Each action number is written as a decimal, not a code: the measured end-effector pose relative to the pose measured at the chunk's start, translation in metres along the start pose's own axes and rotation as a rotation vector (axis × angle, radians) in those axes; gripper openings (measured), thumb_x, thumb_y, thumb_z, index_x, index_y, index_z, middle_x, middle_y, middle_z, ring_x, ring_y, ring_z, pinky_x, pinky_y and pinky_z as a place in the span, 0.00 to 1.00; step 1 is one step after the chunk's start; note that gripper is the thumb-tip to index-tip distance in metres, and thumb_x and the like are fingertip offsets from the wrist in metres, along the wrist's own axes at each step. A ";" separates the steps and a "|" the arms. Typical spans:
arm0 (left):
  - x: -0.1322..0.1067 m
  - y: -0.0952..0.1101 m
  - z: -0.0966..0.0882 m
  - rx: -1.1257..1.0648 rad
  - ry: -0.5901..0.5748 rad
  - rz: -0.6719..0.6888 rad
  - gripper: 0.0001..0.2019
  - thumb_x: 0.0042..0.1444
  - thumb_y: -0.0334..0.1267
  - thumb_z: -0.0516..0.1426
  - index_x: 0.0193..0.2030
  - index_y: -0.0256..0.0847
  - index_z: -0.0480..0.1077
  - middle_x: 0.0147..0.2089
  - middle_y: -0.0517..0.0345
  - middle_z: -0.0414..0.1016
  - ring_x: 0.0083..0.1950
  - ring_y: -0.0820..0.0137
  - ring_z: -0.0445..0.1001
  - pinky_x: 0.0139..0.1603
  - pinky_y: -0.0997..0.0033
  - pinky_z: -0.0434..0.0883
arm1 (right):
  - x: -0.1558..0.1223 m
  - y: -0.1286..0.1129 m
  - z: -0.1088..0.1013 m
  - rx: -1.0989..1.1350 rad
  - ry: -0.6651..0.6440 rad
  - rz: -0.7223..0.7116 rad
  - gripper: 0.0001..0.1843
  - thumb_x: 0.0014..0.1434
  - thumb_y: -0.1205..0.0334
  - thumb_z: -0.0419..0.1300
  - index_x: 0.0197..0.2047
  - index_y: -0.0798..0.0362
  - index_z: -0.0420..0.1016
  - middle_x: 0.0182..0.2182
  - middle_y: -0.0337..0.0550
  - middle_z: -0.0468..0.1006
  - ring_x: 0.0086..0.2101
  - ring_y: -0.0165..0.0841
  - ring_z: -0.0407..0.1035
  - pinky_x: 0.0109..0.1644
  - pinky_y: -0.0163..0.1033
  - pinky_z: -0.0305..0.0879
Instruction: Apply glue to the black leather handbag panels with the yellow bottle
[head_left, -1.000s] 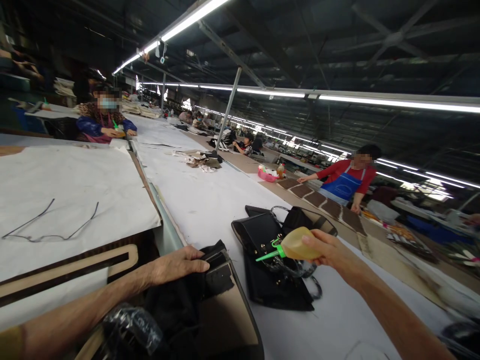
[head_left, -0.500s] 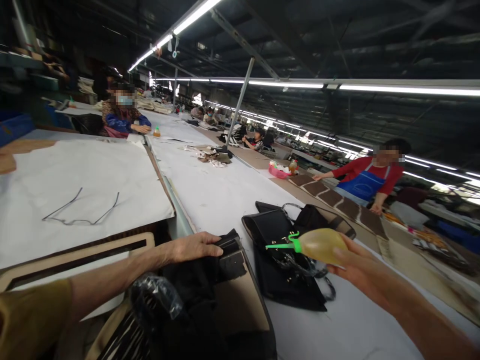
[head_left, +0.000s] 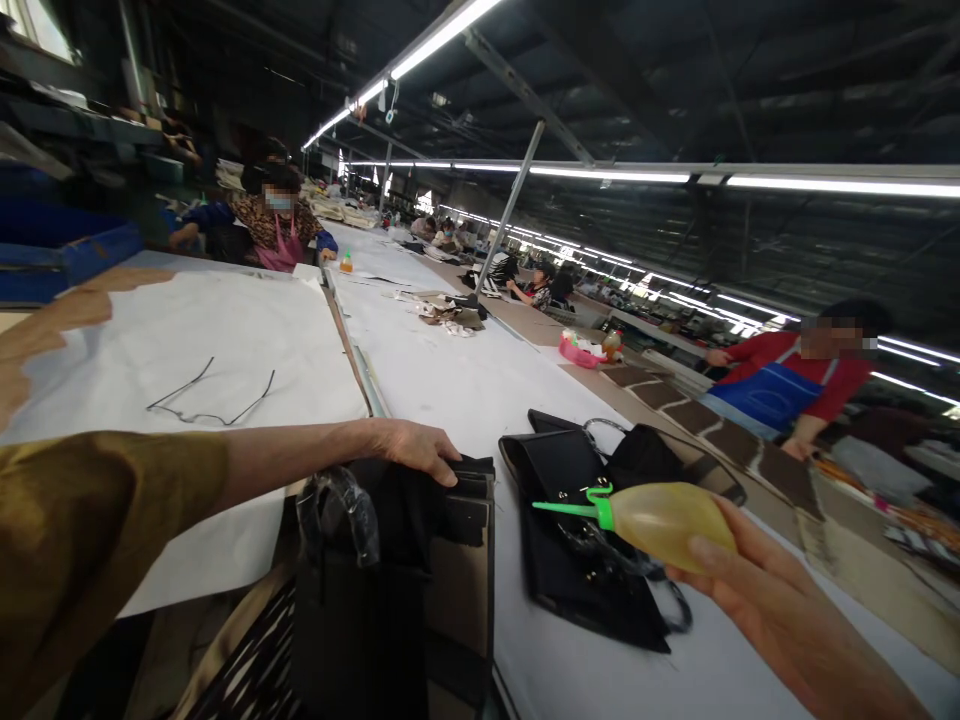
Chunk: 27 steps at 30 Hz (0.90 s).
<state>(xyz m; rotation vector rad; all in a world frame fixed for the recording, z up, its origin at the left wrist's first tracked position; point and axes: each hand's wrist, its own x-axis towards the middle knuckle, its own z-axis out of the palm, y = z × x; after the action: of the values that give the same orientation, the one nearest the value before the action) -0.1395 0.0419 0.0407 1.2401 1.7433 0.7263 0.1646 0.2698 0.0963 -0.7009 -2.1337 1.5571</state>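
Observation:
My left hand (head_left: 420, 450) is closed over the top edge of a black handbag (head_left: 360, 620) at the table's near edge. The bag stands roughly upright, with a clear-wrapped handle (head_left: 364, 525) on its side and a brown-grey panel facing right. In my right hand (head_left: 769, 585) is a squeeze bottle (head_left: 667, 522) of yellowish liquid, tilted on its side with its thin green nozzle pointing left. Behind and below the bottle, several black bags (head_left: 551, 455) with handles and small metal fittings lie on the white tabletop, apart from the held bag.
Eyeglasses (head_left: 217, 415) lie on the white sheet (head_left: 112, 350) at left. Brown scraps (head_left: 454, 312) and a pink basket (head_left: 581, 352) sit farther off. A person in a blue apron (head_left: 769, 395) handles brown strips at right; another person (head_left: 281, 235) sits at far left.
The view has swung left. The held bag has been turned more upright, with my left hand still on its top edge. The bottle stays in my right hand, nozzle still leftward.

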 end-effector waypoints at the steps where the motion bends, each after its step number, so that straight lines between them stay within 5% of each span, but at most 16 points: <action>1: 0.000 0.001 -0.002 0.026 -0.009 -0.007 0.19 0.44 0.45 0.60 0.42 0.36 0.76 0.39 0.54 0.80 0.41 0.63 0.74 0.44 0.66 0.72 | 0.001 0.001 0.000 -0.008 -0.014 0.011 0.38 0.50 0.41 0.68 0.58 0.51 0.64 0.55 0.53 0.72 0.49 0.47 0.69 0.43 0.42 0.75; 6: 0.001 0.004 -0.004 0.004 -0.026 -0.020 0.20 0.47 0.46 0.60 0.44 0.35 0.75 0.42 0.52 0.80 0.41 0.65 0.74 0.45 0.66 0.72 | 0.005 0.014 -0.003 0.051 -0.008 0.053 0.45 0.49 0.42 0.71 0.63 0.50 0.58 0.54 0.51 0.72 0.51 0.46 0.68 0.45 0.40 0.75; 18: 0.007 0.003 0.002 0.012 -0.010 0.055 0.21 0.49 0.46 0.59 0.47 0.36 0.75 0.47 0.51 0.80 0.45 0.62 0.75 0.51 0.63 0.72 | 0.002 0.011 0.007 0.066 0.029 0.005 0.43 0.45 0.43 0.73 0.59 0.52 0.64 0.53 0.52 0.74 0.49 0.48 0.70 0.41 0.38 0.77; 24: 0.006 0.001 0.001 -0.044 -0.003 0.047 0.20 0.48 0.48 0.61 0.45 0.38 0.76 0.44 0.53 0.81 0.42 0.64 0.76 0.47 0.65 0.74 | -0.002 0.002 0.021 0.069 0.239 0.027 0.51 0.31 0.39 0.75 0.57 0.52 0.68 0.48 0.50 0.77 0.45 0.47 0.72 0.35 0.31 0.76; 27: 0.003 0.005 0.000 -0.047 -0.011 0.032 0.19 0.46 0.47 0.63 0.42 0.38 0.77 0.40 0.54 0.81 0.40 0.64 0.76 0.43 0.65 0.75 | -0.004 0.000 0.027 0.084 0.237 0.026 0.52 0.29 0.39 0.75 0.56 0.52 0.68 0.48 0.50 0.77 0.46 0.49 0.71 0.36 0.33 0.77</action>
<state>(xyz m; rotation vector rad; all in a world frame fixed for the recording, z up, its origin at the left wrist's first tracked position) -0.1378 0.0469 0.0443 1.2402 1.6918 0.7732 0.1519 0.2472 0.0884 -0.8416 -1.8836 1.4860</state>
